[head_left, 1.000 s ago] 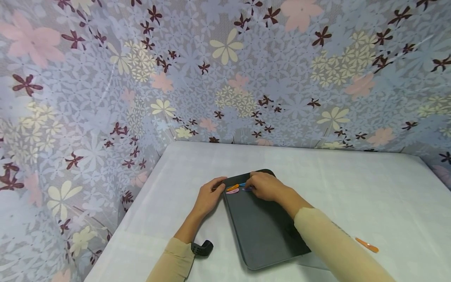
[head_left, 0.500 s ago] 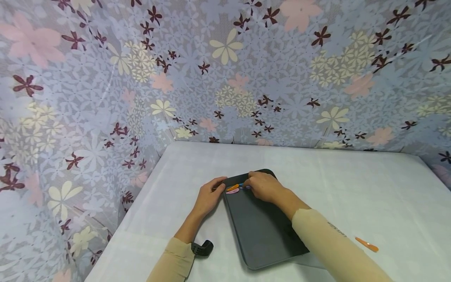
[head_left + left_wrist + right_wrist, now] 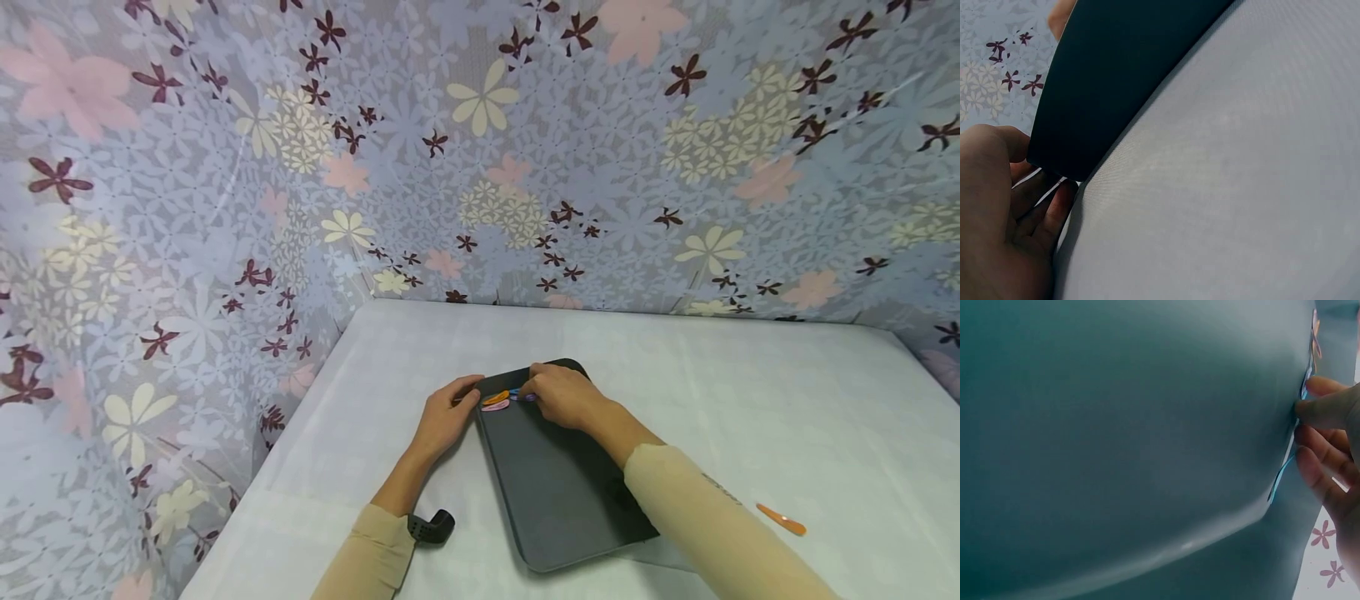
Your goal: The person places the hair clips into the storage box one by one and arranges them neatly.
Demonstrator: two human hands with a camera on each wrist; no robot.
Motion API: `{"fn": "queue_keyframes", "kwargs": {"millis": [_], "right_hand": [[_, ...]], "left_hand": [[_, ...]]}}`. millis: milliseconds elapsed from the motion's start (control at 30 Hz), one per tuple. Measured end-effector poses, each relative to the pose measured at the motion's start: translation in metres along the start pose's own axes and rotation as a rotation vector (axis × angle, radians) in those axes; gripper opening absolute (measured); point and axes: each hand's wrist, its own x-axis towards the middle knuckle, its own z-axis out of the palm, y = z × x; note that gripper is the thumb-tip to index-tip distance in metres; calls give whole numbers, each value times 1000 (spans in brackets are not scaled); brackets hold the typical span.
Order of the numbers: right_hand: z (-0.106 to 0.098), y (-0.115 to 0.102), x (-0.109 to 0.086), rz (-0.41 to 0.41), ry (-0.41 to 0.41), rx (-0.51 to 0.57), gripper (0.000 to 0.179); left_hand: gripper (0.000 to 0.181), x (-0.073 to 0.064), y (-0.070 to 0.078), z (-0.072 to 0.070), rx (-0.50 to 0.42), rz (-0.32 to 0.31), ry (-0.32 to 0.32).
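Inside the dark grey tray (image 3: 562, 492), several snap hair clips lie along the far wall. An orange hair clip (image 3: 496, 398) and a pink hair clip (image 3: 495, 407) are at the far left corner. Beside them is a blue hair clip (image 3: 514, 392), partly covered by my right hand (image 3: 564, 397). That hand reaches into the tray, its thumb and fingertip pinching a purple hair clip (image 3: 527, 397) low by the wall. My left hand (image 3: 444, 417) holds the tray's far left corner, thumb at the wall and fingers curled around outside. Another blue strip (image 3: 1280, 478) shows below the right fingers.
An orange hair clip (image 3: 782, 519) lies on the white-covered table (image 3: 750, 400), right of the tray. A black wrist device (image 3: 432, 528) is strapped on the left wrist. Floral fabric (image 3: 480, 167) hangs behind and to the left.
My right hand has shifted slightly left and toward the far wall, the purple hair clip now nearer the blue one. My left hand and the tray have stayed put.
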Motion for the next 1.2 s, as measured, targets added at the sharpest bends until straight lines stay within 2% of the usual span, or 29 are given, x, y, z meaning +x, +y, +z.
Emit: {"fn": "queue_keyframes", "kwargs": {"millis": [367, 667, 967, 1200], "right_hand": [[-1, 0, -2, -2, 13, -1, 28], [-12, 0, -5, 5, 23, 48, 29], [-35, 17, -16, 32, 61, 150, 26], [-45, 31, -30, 79, 47, 221, 25]], "left_hand": [[31, 0, 2, 1, 7, 2, -5], [31, 0, 4, 0, 4, 2, -3], [30, 0, 5, 0, 13, -15, 0], [31, 0, 3, 0, 14, -15, -2]]}}
